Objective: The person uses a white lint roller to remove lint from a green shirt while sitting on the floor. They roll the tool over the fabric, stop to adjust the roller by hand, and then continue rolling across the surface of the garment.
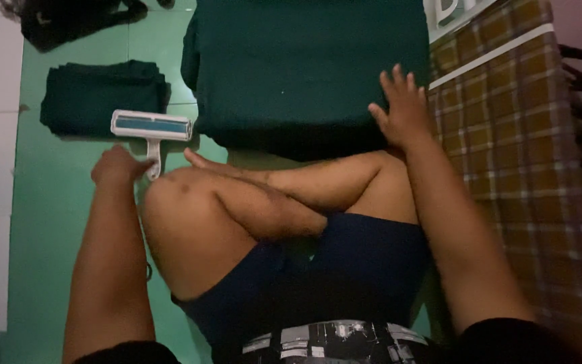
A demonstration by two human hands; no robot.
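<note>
Left hand (117, 166) grips lint brush (151, 128) handle, probably tight. Right hand (402, 108) flat, fingers spread, on dark green cloth (304, 67). Next: lift brush onto cloth, sweep.

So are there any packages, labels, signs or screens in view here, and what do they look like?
None show.
Nearest thing: a white lint roller with a blue panel, on the green floor, its handle at the left hand.
The right hand rests on dark green cloth.
</note>
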